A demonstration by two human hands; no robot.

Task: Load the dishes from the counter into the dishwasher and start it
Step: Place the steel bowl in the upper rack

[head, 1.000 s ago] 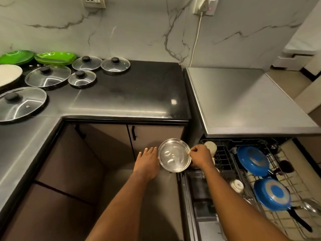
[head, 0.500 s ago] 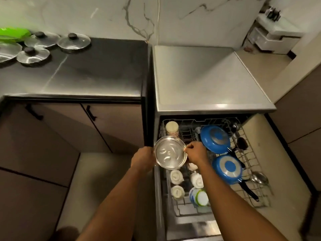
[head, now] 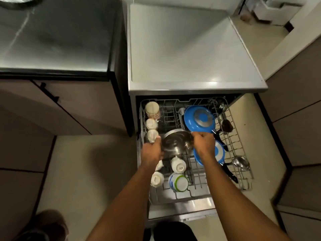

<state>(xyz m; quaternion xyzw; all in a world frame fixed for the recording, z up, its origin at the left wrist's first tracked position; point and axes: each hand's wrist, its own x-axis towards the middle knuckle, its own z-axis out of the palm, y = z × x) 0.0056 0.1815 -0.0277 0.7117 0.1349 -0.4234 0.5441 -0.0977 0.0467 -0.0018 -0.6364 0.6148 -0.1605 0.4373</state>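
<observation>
A round steel bowl hangs tilted over the middle of the pulled-out dishwasher rack. My left hand grips its left rim and my right hand pinches its right rim. In the rack, several white cups stand upside down along the left side, with a green-striped cup near the front. Two blue pans lie upside down on the right; my right hand partly hides the nearer one. A steel ladle lies at the rack's right edge.
The dishwasher's grey top fills the upper middle. A dark counter lies to its left, with a lid's edge at the top left corner. Brown cabinets stand below it. My feet show at the bottom.
The bowl has gone from in front of the counter corner down and right over the rack, and has tipped from face-up to tilted. My view has swung right and down; the counter lids have left the view.
</observation>
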